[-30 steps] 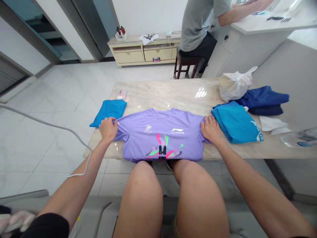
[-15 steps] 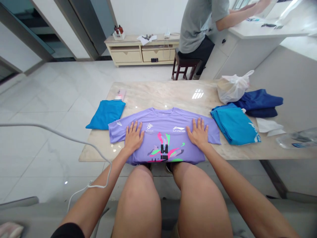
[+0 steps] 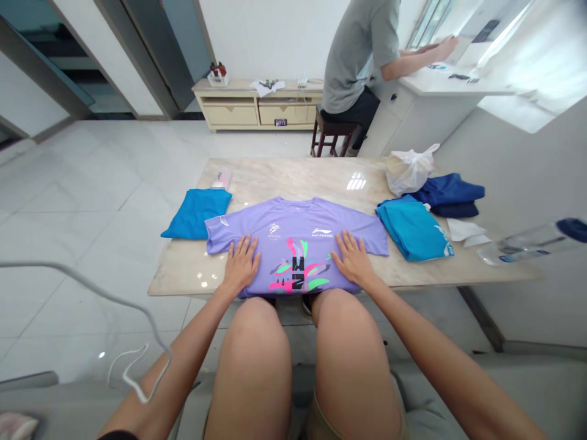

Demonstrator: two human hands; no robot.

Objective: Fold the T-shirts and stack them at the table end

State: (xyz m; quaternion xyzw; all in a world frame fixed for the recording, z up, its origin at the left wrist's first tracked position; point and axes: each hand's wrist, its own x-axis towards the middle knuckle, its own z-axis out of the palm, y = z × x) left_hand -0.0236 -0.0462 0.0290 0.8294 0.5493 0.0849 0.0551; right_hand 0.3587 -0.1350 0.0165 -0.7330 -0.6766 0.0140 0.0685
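Observation:
A purple T-shirt (image 3: 298, 229) with a colourful chest print lies spread front-up on the marble table (image 3: 293, 174), its hem hanging over the near edge above my knees. My left hand (image 3: 241, 264) rests flat on the shirt's lower left side, fingers spread and open. My right hand (image 3: 352, 260) lies flat on the lower right side, fingers also spread. Neither hand holds anything.
A folded light-blue garment (image 3: 197, 212) lies left of the shirt. On the right are a light-blue folded garment (image 3: 414, 227), dark-blue clothes (image 3: 452, 194), a white plastic bag (image 3: 408, 170), paper (image 3: 464, 230) and a plastic bottle (image 3: 527, 242). A person in grey (image 3: 355, 52) sits on a stool beyond the table.
My hands left the sleeve ends, moved inward onto the shirt's body and slid down toward the near edge, lying flat. The view has tilted up slightly.

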